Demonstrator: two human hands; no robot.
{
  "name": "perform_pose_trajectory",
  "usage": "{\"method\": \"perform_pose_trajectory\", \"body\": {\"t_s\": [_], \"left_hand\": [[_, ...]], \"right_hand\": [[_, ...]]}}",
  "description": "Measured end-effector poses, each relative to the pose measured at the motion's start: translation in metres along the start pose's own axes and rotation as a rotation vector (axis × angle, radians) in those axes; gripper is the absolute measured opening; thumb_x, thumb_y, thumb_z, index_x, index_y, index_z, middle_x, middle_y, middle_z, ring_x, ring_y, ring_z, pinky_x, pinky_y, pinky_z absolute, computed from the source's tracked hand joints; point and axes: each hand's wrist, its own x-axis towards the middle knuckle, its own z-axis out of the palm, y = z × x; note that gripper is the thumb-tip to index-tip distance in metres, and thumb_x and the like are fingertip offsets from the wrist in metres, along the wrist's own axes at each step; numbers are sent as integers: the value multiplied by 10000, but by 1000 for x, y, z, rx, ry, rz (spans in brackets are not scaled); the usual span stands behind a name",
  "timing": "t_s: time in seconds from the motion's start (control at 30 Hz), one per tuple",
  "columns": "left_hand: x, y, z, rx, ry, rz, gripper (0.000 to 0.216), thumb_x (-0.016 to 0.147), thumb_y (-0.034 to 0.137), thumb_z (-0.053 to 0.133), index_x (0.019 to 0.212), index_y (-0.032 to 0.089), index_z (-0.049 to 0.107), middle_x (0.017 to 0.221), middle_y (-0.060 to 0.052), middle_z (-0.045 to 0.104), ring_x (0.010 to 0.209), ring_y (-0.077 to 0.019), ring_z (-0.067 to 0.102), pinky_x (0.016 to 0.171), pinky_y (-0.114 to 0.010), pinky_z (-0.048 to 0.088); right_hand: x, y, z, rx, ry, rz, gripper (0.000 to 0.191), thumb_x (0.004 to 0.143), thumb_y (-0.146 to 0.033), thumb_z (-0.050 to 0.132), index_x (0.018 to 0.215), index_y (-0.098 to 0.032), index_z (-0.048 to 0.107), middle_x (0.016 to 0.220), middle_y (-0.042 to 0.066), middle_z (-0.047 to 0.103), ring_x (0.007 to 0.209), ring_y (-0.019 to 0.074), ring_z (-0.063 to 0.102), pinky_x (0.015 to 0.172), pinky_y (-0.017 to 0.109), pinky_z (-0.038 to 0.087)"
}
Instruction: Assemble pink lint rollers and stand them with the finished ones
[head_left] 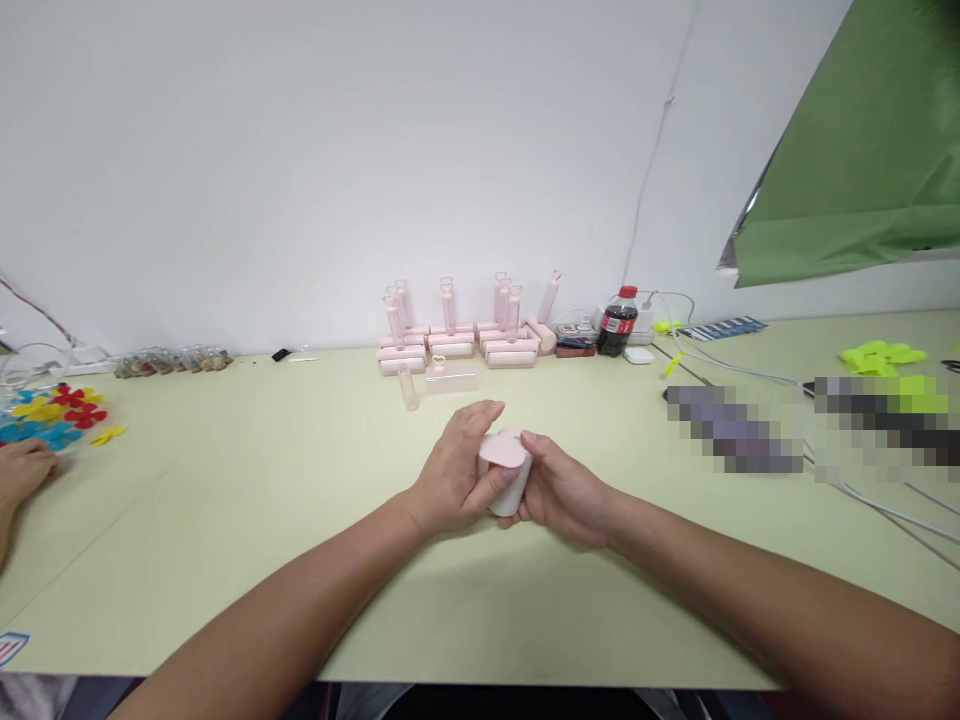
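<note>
Both my hands meet over the middle of the pale yellow table [225, 520]. Between them is a pink heart-topped roller piece with a white cylinder body [507, 470]. My left hand [456, 478] wraps its fingers around the left side and top of it. My right hand [561, 490] grips it from the right and below. Beyond my hands lie a clear tube [408, 387] and a clear flat case [451, 380] on the table. Rows of pink rollers with upright clear handles [457, 335] stand at the back by the wall.
Another person's hand [21, 470] rests at the left edge near coloured plastic flowers [52, 415]. A cola bottle [617, 322], a power strip and white cables [750, 372] lie at the back right. Yellow-green pieces [881, 355] and a green sheet [855, 160] are far right.
</note>
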Motion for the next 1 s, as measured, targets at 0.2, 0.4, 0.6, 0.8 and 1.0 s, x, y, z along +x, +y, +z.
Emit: {"method": "perform_pose_trajectory", "body": {"t_s": [0.2, 0.4, 0.6, 0.8, 1.0], "left_hand": [[1, 4, -2, -160, -23, -57, 333, 919, 264, 496, 1248, 219, 520, 1184, -109, 618, 1106, -232, 587, 934, -408, 495], [2, 10, 1, -165, 84, -31, 270, 902, 242, 513, 1164, 209, 570, 1128, -112, 657, 1067, -222, 623, 881, -400, 538], [7, 9, -9, -54, 6, 99, 312, 871, 241, 563, 1179, 202, 595, 1093, -106, 702, 998, -213, 664, 853, -374, 554], [9, 14, -8, 127, 64, 111, 228, 892, 227, 492, 1079, 200, 621, 930, -75, 727, 835, -189, 679, 745, -336, 561], [11, 18, -8, 86, 48, 17, 190, 902, 259, 503, 1023, 198, 635, 891, -66, 716, 795, -182, 655, 717, -321, 534]], "right_hand": [[-2, 2, 5, -72, -21, 31, 552, 924, -663, 340, 1159, -219, 571, 976, 88, 657, 817, 199, 624, 650, 317, 519], [-5, 2, 8, -20, -81, 146, 664, 897, -726, 280, 1150, -189, 578, 912, 84, 652, 757, 182, 645, 752, 377, 536], [-3, 3, 5, -116, -24, 148, 645, 900, -711, 289, 1128, -178, 571, 812, 74, 665, 637, 184, 656, 565, 302, 538], [-7, 2, 13, -130, 54, 146, 614, 880, -712, 355, 1013, -166, 602, 770, 71, 661, 619, 178, 645, 563, 294, 520], [-8, 1, 20, -122, 79, 132, 570, 886, -687, 371, 962, -171, 599, 715, 60, 650, 607, 188, 638, 534, 290, 490]]}}
